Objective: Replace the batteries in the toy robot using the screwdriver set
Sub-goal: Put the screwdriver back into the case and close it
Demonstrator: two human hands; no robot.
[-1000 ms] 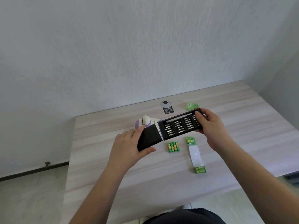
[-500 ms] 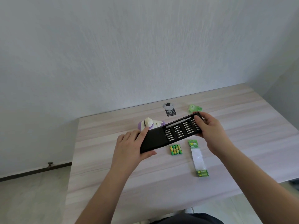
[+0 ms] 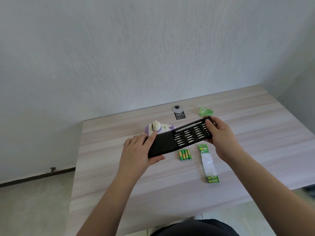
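Tray point(image 3: 191, 135) slid rightward out of sleeve point(image 3: 160, 145); left hand point(image 3: 138, 150) grips sleeve, right hand point(image 3: 219, 135) pinches tray end, nearer the driver point(image 3: 187, 128).

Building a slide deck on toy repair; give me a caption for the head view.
Both hands slide the bit tray out of the screwdriver set's sleeve above fresh batteries.
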